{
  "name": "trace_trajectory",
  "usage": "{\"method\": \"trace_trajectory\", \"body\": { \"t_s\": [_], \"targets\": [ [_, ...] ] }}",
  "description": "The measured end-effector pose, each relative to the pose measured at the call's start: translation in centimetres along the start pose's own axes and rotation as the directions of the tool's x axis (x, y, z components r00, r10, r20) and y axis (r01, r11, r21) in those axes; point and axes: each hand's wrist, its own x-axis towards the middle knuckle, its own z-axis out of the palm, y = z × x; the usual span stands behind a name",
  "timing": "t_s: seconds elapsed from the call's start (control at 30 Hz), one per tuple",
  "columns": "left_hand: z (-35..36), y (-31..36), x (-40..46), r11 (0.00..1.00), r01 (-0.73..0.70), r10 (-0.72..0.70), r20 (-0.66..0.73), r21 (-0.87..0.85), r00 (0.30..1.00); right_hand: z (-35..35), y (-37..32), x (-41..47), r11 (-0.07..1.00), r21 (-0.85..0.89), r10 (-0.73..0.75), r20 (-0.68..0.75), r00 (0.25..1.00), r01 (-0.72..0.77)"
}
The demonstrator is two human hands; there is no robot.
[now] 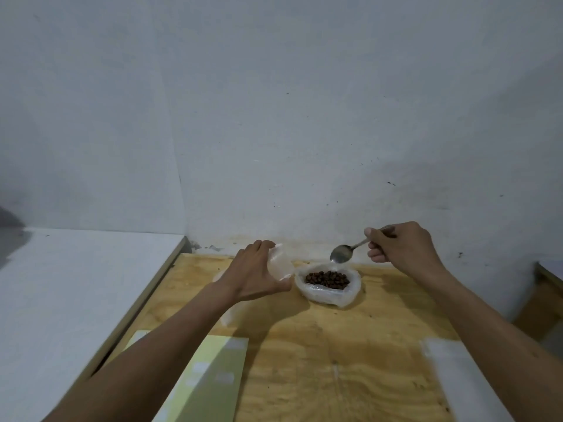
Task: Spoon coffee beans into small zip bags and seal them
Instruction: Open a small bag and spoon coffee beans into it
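Both hands grip: left (256, 272) a clear zip bag (280, 263), right (402, 245) a spoon (342, 253) above bagged coffee beans (327, 279).

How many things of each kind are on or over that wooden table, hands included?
Hands: 2, the left hand and the right hand
Spoons: 1, the spoon, bowl empty
Small zip bags: 1, the small zip bag, held by the left hand
Open bags of coffee beans: 1, the bag of coffee beans
Pale green sheets: 1, the green sheet
White strips: 1, the white strip
Total: 7

Head view looks forward and down, near the plywood table (335, 345).
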Motion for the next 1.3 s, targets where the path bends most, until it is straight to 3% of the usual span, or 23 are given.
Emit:
{"method": "trace_trajectory", "body": {
  "t_s": [0.27, 0.43, 0.63, 0.73, 1.0, 1.3],
  "targets": [
    [1.1, 0.1, 0.4, 1.0, 0.015, -0.014, 0.256, -0.004, 0.967, 3.0, 3.1, 0.8, 0.972, -0.232, -0.051, -0.033, 0.998, 0.042],
    [1.4, 0.3, 0.4, 1.0, -0.018, 0.016, 0.293, 0.006, 0.956, 4.9, 4.9, 0.6, 0.945, -0.326, 0.004, 0.003, 1.0, -0.003],
    [1.3, 0.0, 0.3, 1.0, -0.015, 0.02, 0.293, -0.019, 0.956, 5.8, 5.9, 0.2, 0.965, -0.036, 0.26, 0.028, 0.965, -0.259],
    [1.0, -0.2, 0.1, 0.999, -0.003, 0.017, 0.275, -0.05, 0.961, 5.6, 6.5, 0.5, 0.946, 0.054, 0.319, 0.02, 0.948, -0.32],
    [-0.3, -1.2, 0.2, 0.956, 0.12, -0.055, 0.239, -0.267, 0.97, 3.7, 5.0, 1.6, 0.954, 0.083, 0.292, -0.032, 0.956, -0.289],
    [-0.5, -0.6, 0.7, 0.939, 0.118, -0.043, 0.232, -0.323, 0.972, 5.0, 1.5, 2.1, 0.953, 0.188, 0.232, 0.046, 0.972, -0.237]
  ]
}}
